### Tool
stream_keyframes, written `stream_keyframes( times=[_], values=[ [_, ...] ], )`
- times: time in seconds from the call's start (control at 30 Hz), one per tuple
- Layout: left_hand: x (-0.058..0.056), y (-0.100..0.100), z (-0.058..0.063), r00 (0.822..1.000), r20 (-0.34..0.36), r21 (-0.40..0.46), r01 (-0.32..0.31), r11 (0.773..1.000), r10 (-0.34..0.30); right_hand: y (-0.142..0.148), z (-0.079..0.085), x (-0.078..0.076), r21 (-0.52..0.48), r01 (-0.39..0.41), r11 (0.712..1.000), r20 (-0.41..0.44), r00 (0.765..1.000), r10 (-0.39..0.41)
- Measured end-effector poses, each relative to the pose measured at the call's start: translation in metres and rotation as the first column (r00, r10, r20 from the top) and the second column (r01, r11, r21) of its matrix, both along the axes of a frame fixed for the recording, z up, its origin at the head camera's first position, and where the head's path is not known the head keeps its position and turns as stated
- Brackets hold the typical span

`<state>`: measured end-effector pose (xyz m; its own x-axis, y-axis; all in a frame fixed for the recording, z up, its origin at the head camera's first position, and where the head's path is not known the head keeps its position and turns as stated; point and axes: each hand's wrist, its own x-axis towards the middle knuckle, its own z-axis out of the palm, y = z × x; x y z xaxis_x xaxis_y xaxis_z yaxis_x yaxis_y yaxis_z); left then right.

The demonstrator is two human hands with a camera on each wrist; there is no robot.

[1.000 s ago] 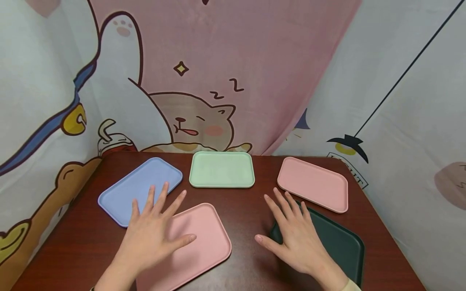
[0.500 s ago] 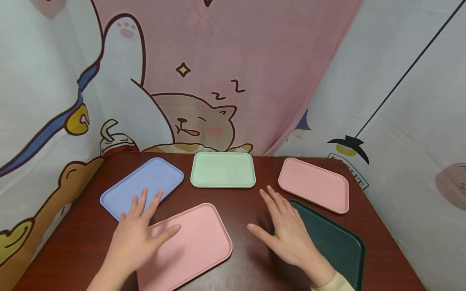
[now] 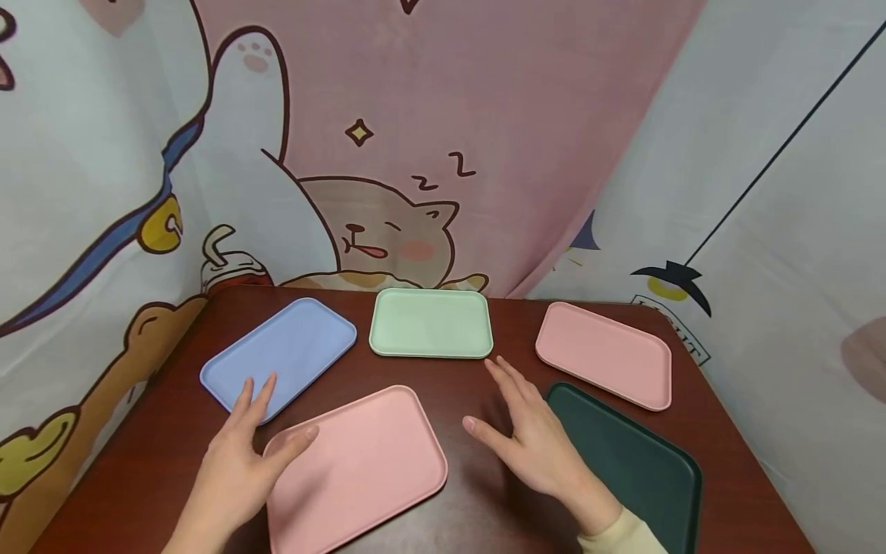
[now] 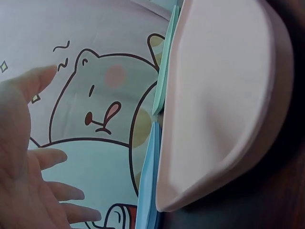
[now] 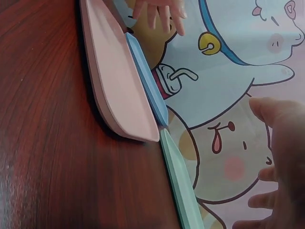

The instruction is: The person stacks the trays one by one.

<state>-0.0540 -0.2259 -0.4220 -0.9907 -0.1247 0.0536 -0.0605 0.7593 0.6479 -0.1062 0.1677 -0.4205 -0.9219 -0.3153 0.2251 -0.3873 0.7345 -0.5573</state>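
Note:
My left hand [image 3: 235, 469] hovers over the left edge of the large pink tray [image 3: 374, 469], its fingers spread and holding nothing. Beyond its fingertips lies the blue tray [image 3: 284, 354]. My right hand [image 3: 536, 446] is held above the table between the large pink tray and the dark green tray [image 3: 630, 462], thumb apart from the fingers and nothing in it. In the left wrist view the pink tray [image 4: 224, 86] lies to the side of the spread fingers, apart from them. The right wrist view shows the right hand [image 5: 286, 167] also apart from the trays.
A light green tray [image 3: 431, 323] lies at the table's back edge, and a small pink tray [image 3: 604, 354] at the back right. The brown wooden table [image 3: 477, 388] carries all the trays. A cartoon-printed cloth [image 3: 526, 138] hangs behind and along the sides.
Both hands have drawn back and to the left, the left hand off the blue tray and the right hand away from the dark green tray. The trays stay put; the view has shifted slightly.

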Motion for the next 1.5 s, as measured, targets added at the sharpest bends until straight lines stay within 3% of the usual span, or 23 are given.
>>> stream_keyframes(
  times=[0.23,0.53,0.73,0.9,1.13,1.27,1.4,1.5],
  values=[
    [0.007,-0.009,-0.006,0.998,0.043,0.101,-0.048,0.994,0.044,-0.006,-0.002,-0.005,-0.096,-0.022,0.995,0.07,0.997,0.028],
    [0.016,-0.011,-0.012,0.991,0.067,0.246,-0.127,0.961,0.114,-0.015,-0.005,-0.011,-0.203,-0.046,0.978,0.127,0.989,0.073],
    [0.019,-0.013,-0.014,0.98,0.164,0.289,-0.153,0.945,0.109,-0.02,-0.005,-0.014,-0.306,-0.009,0.952,0.185,0.98,0.068],
    [0.019,-0.016,-0.015,0.967,0.233,0.373,-0.186,0.909,0.102,-0.023,-0.006,-0.016,-0.38,0.04,0.924,0.252,0.966,0.061],
    [0.021,-0.018,-0.017,0.966,0.24,0.456,-0.196,0.868,0.092,-0.028,-0.008,-0.016,-0.458,0.066,0.887,0.311,0.946,0.09],
    [0.024,-0.018,-0.019,0.969,0.229,0.494,-0.194,0.847,0.089,-0.032,-0.01,-0.017,-0.507,0.075,0.859,0.366,0.921,0.135],
    [0.025,-0.021,-0.022,0.964,0.248,0.548,-0.22,0.807,0.095,-0.037,-0.013,-0.019,-0.565,0.092,0.82,0.428,0.882,0.196],
    [0.026,-0.023,-0.024,0.957,0.274,0.606,-0.246,0.757,0.092,-0.04,-0.016,-0.02,-0.599,0.11,0.793,0.466,0.854,0.233]
  ],
)
